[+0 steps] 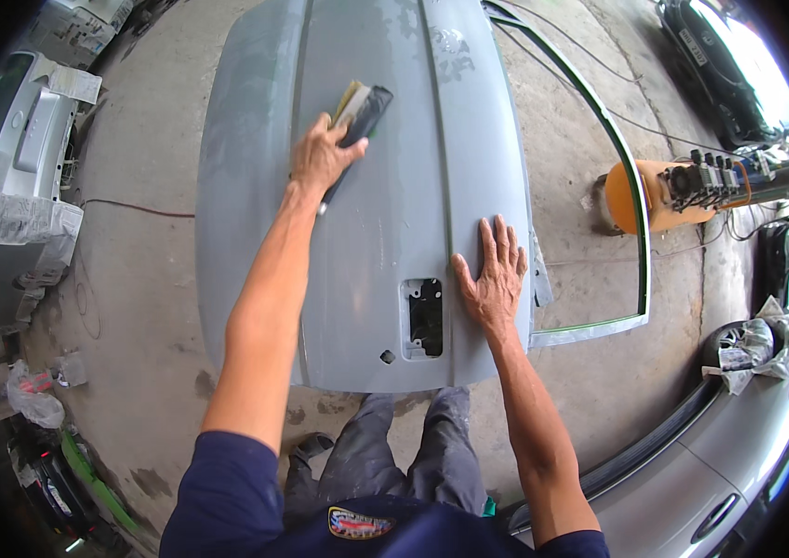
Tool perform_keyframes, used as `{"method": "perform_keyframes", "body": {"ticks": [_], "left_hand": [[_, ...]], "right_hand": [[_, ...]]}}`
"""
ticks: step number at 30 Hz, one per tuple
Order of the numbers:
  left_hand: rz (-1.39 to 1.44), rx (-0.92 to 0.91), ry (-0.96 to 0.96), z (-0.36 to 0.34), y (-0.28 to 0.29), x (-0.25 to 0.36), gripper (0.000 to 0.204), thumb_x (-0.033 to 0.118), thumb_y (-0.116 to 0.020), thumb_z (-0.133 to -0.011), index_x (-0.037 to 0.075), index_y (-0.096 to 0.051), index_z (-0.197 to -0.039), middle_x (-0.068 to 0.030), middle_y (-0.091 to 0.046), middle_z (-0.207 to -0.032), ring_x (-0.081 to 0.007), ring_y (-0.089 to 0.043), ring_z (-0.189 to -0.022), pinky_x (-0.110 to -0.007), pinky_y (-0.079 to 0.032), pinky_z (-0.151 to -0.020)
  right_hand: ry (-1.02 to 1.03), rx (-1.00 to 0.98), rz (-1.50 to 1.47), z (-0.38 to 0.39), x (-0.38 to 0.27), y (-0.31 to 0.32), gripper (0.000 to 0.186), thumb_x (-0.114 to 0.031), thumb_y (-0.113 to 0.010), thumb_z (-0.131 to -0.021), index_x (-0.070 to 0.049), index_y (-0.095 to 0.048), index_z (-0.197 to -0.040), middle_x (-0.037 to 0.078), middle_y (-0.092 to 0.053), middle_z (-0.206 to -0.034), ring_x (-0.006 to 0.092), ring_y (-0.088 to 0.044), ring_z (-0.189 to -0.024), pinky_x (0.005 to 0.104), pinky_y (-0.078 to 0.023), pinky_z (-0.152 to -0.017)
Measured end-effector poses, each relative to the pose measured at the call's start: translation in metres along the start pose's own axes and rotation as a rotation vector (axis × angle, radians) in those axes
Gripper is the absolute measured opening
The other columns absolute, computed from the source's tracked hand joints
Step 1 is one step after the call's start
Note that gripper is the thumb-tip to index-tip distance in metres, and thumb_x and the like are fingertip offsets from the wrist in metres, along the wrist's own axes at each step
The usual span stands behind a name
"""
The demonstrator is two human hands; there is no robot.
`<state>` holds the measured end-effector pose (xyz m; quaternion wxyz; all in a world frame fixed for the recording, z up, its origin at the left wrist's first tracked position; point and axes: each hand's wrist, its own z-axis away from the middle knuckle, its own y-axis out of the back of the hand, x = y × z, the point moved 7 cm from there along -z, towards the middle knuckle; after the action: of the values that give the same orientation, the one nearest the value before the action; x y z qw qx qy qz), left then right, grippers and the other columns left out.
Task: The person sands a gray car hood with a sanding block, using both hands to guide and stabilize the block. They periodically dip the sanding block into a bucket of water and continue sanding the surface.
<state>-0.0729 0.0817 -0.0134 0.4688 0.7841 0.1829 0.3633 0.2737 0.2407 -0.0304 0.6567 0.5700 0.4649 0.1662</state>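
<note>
A large grey primed car body panel (pixel 385 232) lies flat in front of me, with raised ribs running lengthwise and a rectangular cut-out (pixel 424 316) near its front edge. My left hand (pixel 322 153) presses a dark sanding block with yellowish paper (pixel 364 110) against the panel's middle. My right hand (pixel 494 274) rests flat, fingers spread, on the panel's right side beside the cut-out, holding nothing.
A thin green-edged frame piece (pixel 641 251) lies on the concrete floor right of the panel. An orange compressor tank (pixel 659 195) stands further right. Masked grey car parts (pixel 13 186) sit at left, and a silver car (pixel 720 465) is at lower right.
</note>
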Motion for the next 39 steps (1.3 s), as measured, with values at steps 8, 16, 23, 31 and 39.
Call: {"method": "perform_keyframes", "body": {"ticks": [8, 16, 23, 31, 39], "left_hand": [[-0.071, 0.133, 0.289, 0.091, 0.02, 0.038, 0.055, 0.05, -0.082, -0.093, 0.011, -0.079, -0.131, -0.0162, -0.061, -0.107, -0.0382, -0.07, -0.1, -0.051, -0.063, -0.081], [-0.072, 0.19, 0.6, 0.312, 0.062, 0.097, 0.057, 0.046, -0.082, -0.096, 0.001, -0.076, -0.129, -0.0191, -0.058, -0.1, -0.0403, -0.067, -0.089, -0.054, -0.056, -0.076], [0.246, 0.216, 0.741, 0.365, 0.049, 0.14, 0.053, 0.035, -0.075, -0.104, -0.008, -0.071, -0.134, -0.0241, -0.067, -0.108, -0.0451, -0.07, -0.096, -0.054, -0.056, -0.086], [0.809, 0.174, 0.858, 0.417, 0.082, 0.07, 0.032, 0.009, -0.057, -0.109, -0.005, -0.077, -0.129, -0.0157, -0.078, -0.094, -0.0191, -0.073, -0.082, -0.038, -0.058, -0.077], [-0.085, -0.034, 0.458, 0.375, 0.104, -0.077, 0.055, 0.036, -0.047, -0.118, 0.013, -0.048, -0.168, -0.0172, -0.036, -0.178, -0.0394, -0.031, -0.165, -0.058, -0.026, -0.135]], "right_hand": [[0.041, -0.005, 0.015, 0.001, 0.002, -0.006, 0.082, -0.063, -0.056, -0.106, -0.017, -0.04, -0.172, 0.013, -0.031, -0.182, 0.0374, -0.026, -0.168, 0.0609, -0.015, -0.135], [0.0, -0.117, 0.013, 0.0, -0.003, -0.012, 0.087, -0.061, -0.059, -0.107, -0.015, -0.033, -0.175, 0.017, -0.023, -0.184, 0.0416, -0.016, -0.17, 0.0624, -0.011, -0.136], [0.501, -0.473, -0.301, 0.077, -0.123, -0.038, 0.066, -0.05, -0.062, -0.109, -0.018, -0.051, -0.165, 0.021, -0.046, -0.169, 0.0439, -0.043, -0.155, 0.0655, -0.033, -0.126], [0.771, -0.432, 0.024, 0.124, -0.174, -0.029, 0.082, -0.068, -0.07, -0.098, -0.028, -0.051, -0.167, 0.016, -0.049, -0.167, 0.0379, -0.051, -0.148, 0.0601, -0.038, -0.122], [0.843, -0.231, 0.103, 0.165, -0.177, -0.032, 0.061, -0.025, -0.085, -0.092, -0.027, -0.069, -0.151, 0.022, -0.054, -0.161, 0.0421, -0.053, -0.144, 0.0561, -0.041, -0.122]]}}
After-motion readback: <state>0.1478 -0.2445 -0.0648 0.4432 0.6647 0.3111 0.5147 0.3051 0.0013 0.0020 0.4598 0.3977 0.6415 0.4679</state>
